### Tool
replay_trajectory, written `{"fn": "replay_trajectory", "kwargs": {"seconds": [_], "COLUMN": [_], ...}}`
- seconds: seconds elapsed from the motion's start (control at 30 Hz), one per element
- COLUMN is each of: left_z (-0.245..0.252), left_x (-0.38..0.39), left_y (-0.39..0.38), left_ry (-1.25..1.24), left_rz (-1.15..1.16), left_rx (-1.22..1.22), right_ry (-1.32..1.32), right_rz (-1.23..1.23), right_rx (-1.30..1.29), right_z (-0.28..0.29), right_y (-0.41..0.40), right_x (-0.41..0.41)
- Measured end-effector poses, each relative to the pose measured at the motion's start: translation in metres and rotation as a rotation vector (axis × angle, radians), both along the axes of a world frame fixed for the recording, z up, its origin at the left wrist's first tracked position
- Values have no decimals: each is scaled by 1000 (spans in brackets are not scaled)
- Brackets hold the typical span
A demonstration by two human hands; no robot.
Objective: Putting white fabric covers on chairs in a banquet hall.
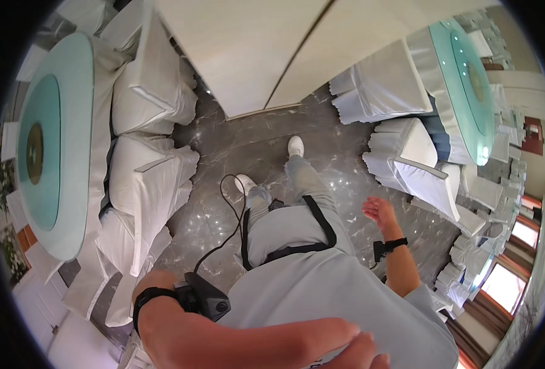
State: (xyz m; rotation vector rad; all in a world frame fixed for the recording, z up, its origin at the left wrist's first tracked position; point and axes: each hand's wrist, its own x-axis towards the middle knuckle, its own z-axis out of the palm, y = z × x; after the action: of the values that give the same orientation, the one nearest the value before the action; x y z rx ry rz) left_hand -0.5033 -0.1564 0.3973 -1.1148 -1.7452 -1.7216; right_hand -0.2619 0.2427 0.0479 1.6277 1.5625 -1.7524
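My left hand (272, 341) is raised close to the camera, large and blurred. Its fingers point right across the front of the grey shirt (291, 290). The bottom of the picture cuts it off, so anything under the fingers is hidden. A black strap with a small camera device (207, 297) sits on that wrist, and a dark cable (221, 242) loops up from it. My right hand (379, 213) hangs at my right side above the floor, fingers loosely extended, holding nothing. Its wrist wears a black strap with a small device (383, 249).
White-covered chairs (152, 184) stand around a round table with a glass turntable (46, 152) at left. Similar chairs (392, 83) and a table (461, 78) stand at right. A tall pale panelled block (244, 55) rises ahead from the grey marble-look floor (263, 131).
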Motion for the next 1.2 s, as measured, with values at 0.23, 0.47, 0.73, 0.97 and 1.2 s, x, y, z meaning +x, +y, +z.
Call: {"fn": "replay_trajectory", "kwargs": {"seconds": [0.23,0.47,0.73,0.97,1.2], "left_z": [-2,-162,-246,-281,-310], "left_x": [-22,-25,-37,-102,-183], "left_y": [78,213,287,327,390], "left_ry": [49,-382,-985,-1279,-1357], "left_rz": [-679,-493,-523,-511,-613], "left_rx": [-637,-1009,-1033,-938,-850], "right_ry": [135,204,248,287,464], "right_rz": [-38,-34,-137,-242,301], "right_rx": [-43,15,-48,-105,1123], "right_z": [-13,-26,-37,-39,62], "right_y": [77,203,286,321,334], "right_x": [8,-7,-26,-115,-258]}}
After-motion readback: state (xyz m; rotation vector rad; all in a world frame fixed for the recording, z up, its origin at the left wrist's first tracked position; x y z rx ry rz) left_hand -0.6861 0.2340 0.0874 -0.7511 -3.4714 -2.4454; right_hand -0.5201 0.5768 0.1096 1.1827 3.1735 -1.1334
